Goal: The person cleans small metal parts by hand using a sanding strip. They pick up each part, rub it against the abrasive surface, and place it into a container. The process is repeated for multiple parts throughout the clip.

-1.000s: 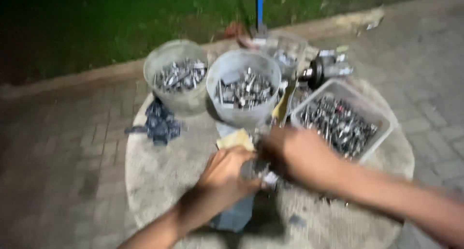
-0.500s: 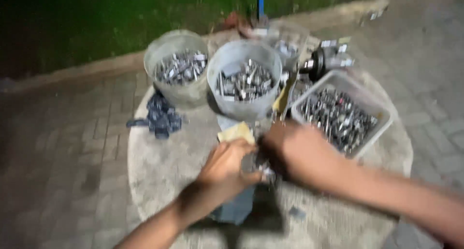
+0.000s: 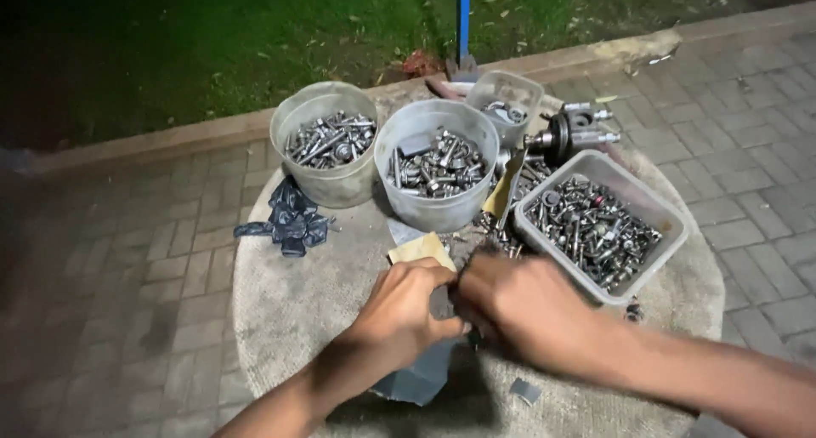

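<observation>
1. Both hands meet just in front of the middle round tub of bolts on the round stone table.
2. The left hand is curled, pinching a small dark metal piece.
3. The right hand is closed on the same piece.
4. The square tub of bolts sits right of the middle tub; a dark rag lies to its left.

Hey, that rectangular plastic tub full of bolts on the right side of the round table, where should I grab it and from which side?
Grip the rectangular tub by its bare rim, probably at the two long sides and from above. It sits upright and open-topped, loaded with metal hardware, so one hand on a thin wall may flex it. The right side is free; the round tub crowds the left.
</observation>
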